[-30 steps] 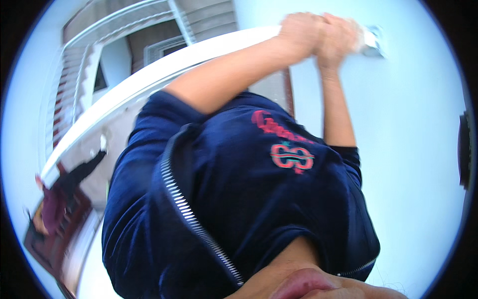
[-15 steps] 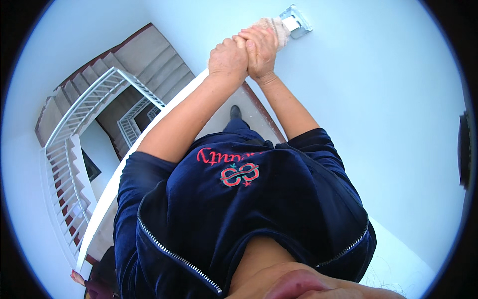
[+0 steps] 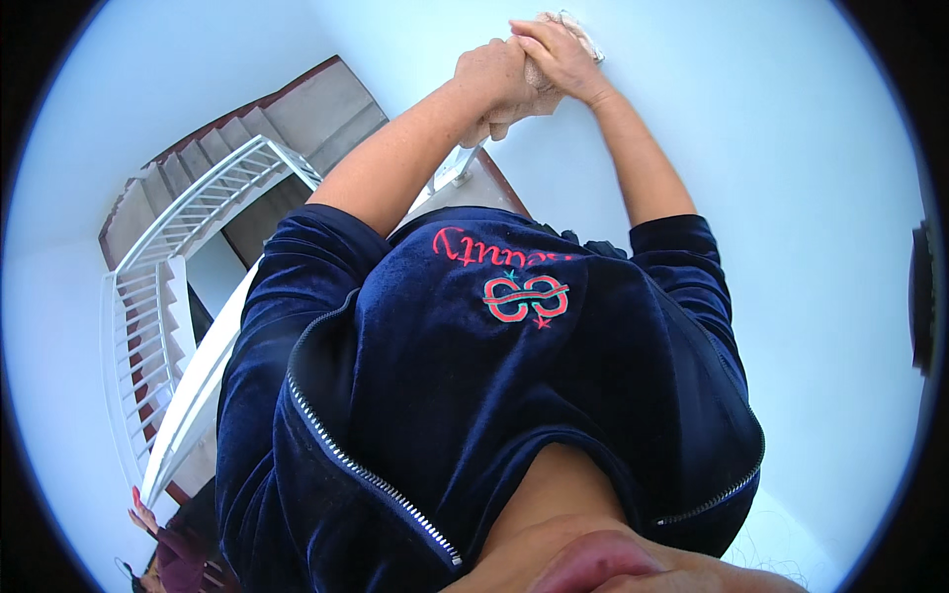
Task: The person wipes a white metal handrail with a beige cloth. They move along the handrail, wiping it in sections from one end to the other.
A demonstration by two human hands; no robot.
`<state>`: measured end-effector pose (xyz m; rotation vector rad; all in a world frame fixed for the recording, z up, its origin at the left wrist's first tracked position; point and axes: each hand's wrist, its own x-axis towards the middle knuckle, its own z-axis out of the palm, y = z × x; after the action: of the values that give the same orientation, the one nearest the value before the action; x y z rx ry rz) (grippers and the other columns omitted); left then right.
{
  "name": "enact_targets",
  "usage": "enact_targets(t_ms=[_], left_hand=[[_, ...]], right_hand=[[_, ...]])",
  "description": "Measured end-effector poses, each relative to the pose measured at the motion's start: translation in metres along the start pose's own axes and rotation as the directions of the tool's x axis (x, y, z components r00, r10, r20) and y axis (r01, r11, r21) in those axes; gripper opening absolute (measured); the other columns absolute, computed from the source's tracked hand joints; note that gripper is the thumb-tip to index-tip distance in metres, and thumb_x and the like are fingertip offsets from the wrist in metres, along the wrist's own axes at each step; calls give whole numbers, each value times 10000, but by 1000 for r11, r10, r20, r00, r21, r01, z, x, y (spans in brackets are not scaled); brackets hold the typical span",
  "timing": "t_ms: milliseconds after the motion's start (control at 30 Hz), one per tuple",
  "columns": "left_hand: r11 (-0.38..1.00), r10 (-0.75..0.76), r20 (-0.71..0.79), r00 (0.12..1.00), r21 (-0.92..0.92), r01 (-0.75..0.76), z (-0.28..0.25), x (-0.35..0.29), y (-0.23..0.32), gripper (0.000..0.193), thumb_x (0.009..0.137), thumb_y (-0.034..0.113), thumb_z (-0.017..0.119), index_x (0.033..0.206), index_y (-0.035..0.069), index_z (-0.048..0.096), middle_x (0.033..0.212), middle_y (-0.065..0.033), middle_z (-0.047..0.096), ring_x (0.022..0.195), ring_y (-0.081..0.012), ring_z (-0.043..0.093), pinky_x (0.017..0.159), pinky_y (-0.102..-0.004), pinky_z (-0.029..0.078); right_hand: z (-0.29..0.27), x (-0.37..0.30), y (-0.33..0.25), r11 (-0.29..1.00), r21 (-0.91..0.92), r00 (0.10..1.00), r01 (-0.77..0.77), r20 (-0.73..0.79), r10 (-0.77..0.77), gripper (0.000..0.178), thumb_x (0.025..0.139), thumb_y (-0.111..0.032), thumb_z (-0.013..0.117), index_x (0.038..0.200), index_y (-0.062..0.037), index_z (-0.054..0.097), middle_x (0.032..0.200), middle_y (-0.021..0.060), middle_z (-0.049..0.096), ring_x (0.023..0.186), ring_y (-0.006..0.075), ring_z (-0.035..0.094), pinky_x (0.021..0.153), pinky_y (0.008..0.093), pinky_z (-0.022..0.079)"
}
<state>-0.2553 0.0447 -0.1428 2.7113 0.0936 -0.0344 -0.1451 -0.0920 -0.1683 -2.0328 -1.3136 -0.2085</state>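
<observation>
A beige cloth (image 3: 542,97) is bunched between my two hands, its folds hanging below them, in front of the pale wall. My left hand (image 3: 491,75) is closed round the cloth from the left, with its fingertips mostly hidden. My right hand (image 3: 561,57) lies over the upper part of the cloth, fingers bent across it and pointing left. Just past my right hand, a small piece of a clear wall fixture (image 3: 596,47) shows; the rest is covered by the hand and cloth.
A white railing (image 3: 198,381) curves along my left side, with a stairwell of grey steps (image 3: 306,109) and white balusters (image 3: 203,198) beyond. At the lower left another person's hand (image 3: 143,516) is by the railing. A dark object (image 3: 921,296) is at the far right.
My hands have moved up and to the right with the cloth, now hiding most of the wall fixture. My right hand has shifted apart from the left. The other person shows more.
</observation>
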Motion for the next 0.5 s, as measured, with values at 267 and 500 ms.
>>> enact_targets(t_ms=[267, 500], left_hand=[[990, -54, -5, 999, 133, 54, 3, -11, 4, 588, 721, 324, 800, 1173, 11, 590, 1082, -202, 696, 972, -335, 721, 839, -417, 581], [995, -56, -89, 994, 77, 63, -5, -68, -43, 795, 719, 582, 794, 1227, 15, 564, 1094, -205, 681, 985, -365, 709, 821, -451, 584]], right_hand=[[-5, 13, 7, 980, -191, 991, -60, 107, 81, 326, 987, -284, 522, 1170, -86, 706, 1146, 108, 708, 1126, 292, 620, 1020, 422, 455], [77, -11, -46, 957, -282, 980, 60, -167, -111, 217, 924, -263, 539, 1023, -144, 690, 1115, 64, 673, 1108, 247, 582, 1066, 460, 354]])
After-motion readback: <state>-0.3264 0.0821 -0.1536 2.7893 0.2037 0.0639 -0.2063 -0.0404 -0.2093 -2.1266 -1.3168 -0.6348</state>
